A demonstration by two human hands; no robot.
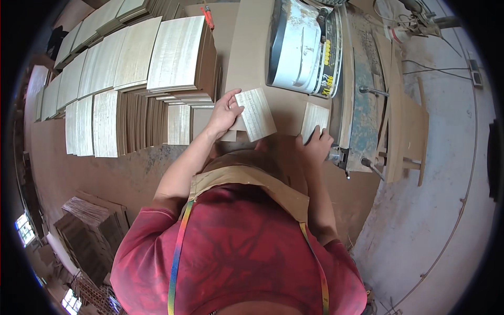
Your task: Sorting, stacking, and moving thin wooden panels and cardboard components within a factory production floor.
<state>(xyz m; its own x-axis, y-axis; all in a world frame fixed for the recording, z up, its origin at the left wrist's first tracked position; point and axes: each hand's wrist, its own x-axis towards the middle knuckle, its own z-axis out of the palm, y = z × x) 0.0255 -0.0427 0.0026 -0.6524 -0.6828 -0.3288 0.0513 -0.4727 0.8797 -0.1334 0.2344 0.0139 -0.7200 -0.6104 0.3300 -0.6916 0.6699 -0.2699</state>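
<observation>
My left hand [224, 113] grips the left edge of a pale wooden panel [256, 116], which is tilted above the work surface. To the right, a narrower pale wooden panel [315, 116] lies below a white bucket, and my right hand [316, 144] has its fingers closed over that panel's near end. My palm hides part of the near end, and a dark patch shows beside the fingers. A brown board piece [229, 136] lies partly under the left-hand panel.
Stacked pale wooden panels [175, 55] fill the left. Red-handled pliers [208, 17] lie behind them. The white bucket [295, 47] stands ahead, beside a worn machine bed [366, 89] with protruding handles. More boards [89, 231] are piled at the lower left. A cable runs along the right wall.
</observation>
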